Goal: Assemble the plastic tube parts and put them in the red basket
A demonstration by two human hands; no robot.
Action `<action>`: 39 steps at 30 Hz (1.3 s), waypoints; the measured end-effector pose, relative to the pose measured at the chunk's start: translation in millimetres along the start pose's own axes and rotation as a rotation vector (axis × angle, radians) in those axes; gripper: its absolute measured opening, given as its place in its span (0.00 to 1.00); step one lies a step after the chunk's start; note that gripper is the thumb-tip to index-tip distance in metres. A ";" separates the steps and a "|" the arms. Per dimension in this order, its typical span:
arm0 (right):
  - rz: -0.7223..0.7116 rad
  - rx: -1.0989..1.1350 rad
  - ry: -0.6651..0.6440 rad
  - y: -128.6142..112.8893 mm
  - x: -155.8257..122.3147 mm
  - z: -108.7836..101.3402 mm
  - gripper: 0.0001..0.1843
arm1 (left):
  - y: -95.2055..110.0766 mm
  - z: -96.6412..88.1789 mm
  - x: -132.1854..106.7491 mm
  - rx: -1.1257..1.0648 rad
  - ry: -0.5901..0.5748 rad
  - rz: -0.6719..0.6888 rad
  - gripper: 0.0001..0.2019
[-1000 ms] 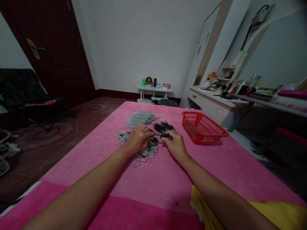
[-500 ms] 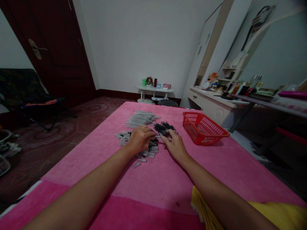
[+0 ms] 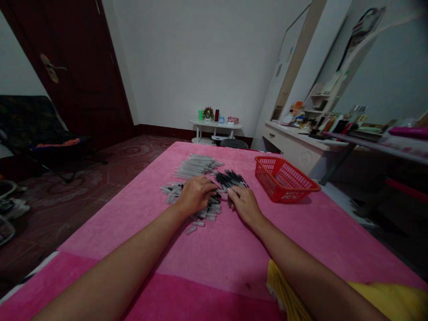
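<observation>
Slim pale pen piece, pinched between left hand and right hand, fingers of both curled nearly closed, at the right edge of a cap heap. Just beyond, stacked barrels and dark slim pieces; in the way rightward, a red basket. Versus half a second ago, a tighter curl in the right fingers. Nearward, broad room on pink cloth; leftward, its slanting edge.

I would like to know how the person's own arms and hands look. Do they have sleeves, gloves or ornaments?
The left hand and right hand wear no gloves. The left forearm and right forearm show no sleeves, watch or bracelet. The fingers are too small to rule out rings. Yellow cloth shows by the right forearm; whether it is worn, I cannot tell.
</observation>
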State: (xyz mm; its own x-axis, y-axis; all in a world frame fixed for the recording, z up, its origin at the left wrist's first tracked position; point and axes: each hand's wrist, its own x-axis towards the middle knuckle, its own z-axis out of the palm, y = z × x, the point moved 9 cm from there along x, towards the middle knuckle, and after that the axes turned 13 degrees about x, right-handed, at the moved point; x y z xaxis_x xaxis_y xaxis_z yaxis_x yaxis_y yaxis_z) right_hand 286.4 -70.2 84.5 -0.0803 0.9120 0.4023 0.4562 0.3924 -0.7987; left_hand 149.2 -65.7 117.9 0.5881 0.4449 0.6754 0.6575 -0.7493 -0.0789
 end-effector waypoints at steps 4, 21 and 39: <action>-0.005 -0.015 0.046 -2.0 -0.5 -4.4 0.13 | 0.4 -0.3 0.2 0.005 -0.011 0.000 0.08; 0.035 -0.003 0.009 -1.5 -0.6 -2.3 0.21 | 3.9 1.0 -0.5 -0.004 -0.014 0.034 0.08; 0.119 0.330 0.031 7.3 0.8 1.1 0.24 | -85.4 17.7 -21.3 -1.153 0.373 -0.874 0.09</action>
State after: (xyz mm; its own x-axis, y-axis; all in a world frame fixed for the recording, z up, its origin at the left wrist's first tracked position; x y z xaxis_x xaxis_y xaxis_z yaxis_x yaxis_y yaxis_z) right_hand 288.7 -66.5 78.5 -0.0146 0.9515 0.3072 0.1489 0.3059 -0.9404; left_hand 88.9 -2.5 97.3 -0.0529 0.9315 0.3598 -0.0996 -0.3634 0.9263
